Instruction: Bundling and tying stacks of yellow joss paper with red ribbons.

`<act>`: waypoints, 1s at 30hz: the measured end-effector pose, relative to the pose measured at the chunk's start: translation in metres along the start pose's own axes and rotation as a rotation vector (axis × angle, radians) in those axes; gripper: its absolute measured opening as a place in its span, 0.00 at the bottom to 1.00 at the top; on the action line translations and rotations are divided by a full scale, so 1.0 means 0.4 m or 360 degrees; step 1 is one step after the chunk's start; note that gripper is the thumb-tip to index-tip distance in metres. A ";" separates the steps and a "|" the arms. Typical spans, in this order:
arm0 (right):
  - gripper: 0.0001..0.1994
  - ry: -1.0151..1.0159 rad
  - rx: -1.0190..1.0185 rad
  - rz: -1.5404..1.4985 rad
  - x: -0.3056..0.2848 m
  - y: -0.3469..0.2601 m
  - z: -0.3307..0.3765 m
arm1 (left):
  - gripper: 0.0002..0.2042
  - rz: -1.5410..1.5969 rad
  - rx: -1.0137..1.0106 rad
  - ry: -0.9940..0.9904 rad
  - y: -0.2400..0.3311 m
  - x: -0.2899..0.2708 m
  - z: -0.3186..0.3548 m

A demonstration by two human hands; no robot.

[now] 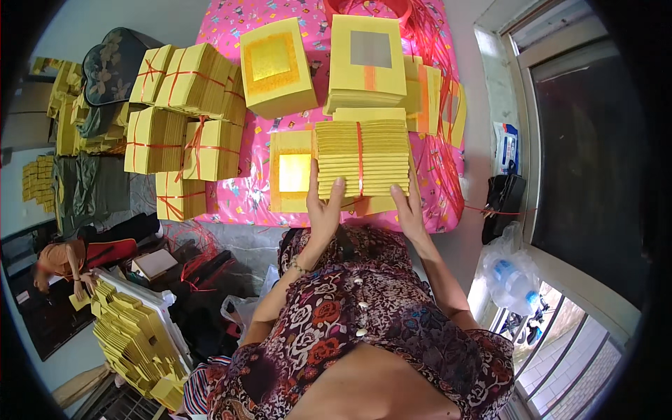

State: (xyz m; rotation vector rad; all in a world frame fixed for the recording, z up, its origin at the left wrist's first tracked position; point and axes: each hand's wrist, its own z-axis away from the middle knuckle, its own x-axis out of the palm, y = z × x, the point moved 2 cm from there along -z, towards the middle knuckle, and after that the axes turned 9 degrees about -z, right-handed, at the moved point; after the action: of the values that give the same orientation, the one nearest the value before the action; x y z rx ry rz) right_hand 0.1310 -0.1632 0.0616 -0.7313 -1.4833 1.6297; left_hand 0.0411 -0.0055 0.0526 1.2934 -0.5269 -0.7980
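A bundle of folded yellow paper [381,164], tied around its middle with a red plastic strip [360,143], is held between my two hands over the near side of the pink table. My left hand [325,215] grips its left side, thumb on the near edge. On the opposite side my right hand [411,213] clasps it the same way. Beneath and left of the bundle lies yellow paper with a gold square [294,173]. Farther back stand a stack with a gold-and-orange top [269,59] and a taller stack with a silver square [369,56].
Tied yellow bundles [185,77] are piled on the left of the pink tablecloth [255,150]. Loose red strips [448,168] hang along the right edge, by a red basin [402,8]. At lower left another person [66,259] handles yellow paper beside stacked sheets [136,336].
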 end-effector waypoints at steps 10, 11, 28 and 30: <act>0.31 0.0075 -0.0200 0.0385 -0.007 0.015 0.000 | 0.33 -0.0026 -0.0008 0.0170 -0.007 0.002 0.009; 0.31 0.0065 -0.0201 0.0381 -0.005 0.016 0.003 | 0.33 -0.0029 -0.0007 0.0181 -0.004 0.000 0.014; 0.26 0.0345 -0.0264 0.0886 0.024 -0.033 0.024 | 0.29 -0.0674 0.0100 0.0223 0.060 -0.031 0.017; 0.26 0.0329 -0.0254 0.0869 0.022 -0.034 0.024 | 0.29 -0.0586 0.0099 0.0246 0.026 -0.035 0.014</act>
State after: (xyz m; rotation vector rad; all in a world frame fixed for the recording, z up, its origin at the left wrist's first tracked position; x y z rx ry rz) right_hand 0.1208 -0.1607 0.0773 -1.4477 -1.3429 1.7642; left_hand 0.0304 0.0023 0.0651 1.5198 -0.1912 -0.9800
